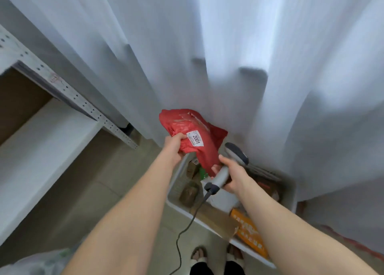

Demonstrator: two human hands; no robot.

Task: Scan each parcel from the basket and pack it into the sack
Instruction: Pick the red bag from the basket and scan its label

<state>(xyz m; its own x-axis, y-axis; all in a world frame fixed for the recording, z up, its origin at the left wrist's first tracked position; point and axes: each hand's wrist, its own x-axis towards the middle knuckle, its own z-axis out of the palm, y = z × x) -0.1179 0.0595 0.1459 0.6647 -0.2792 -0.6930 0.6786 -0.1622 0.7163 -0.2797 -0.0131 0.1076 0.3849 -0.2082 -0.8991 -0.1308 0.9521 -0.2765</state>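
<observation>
In the head view, the left hand (175, 149) grips the red parcel (205, 150) above the basket (174, 183), its long axis slanting down-right toward the right hand (232, 179), which clasps the scanner (236, 153) just right of the upturned label (196, 139)

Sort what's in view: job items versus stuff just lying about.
Job: red parcel in left hand, scanner in right hand, basket with more parcels, sack.
Lying about: shelf rack, curtain.
</observation>
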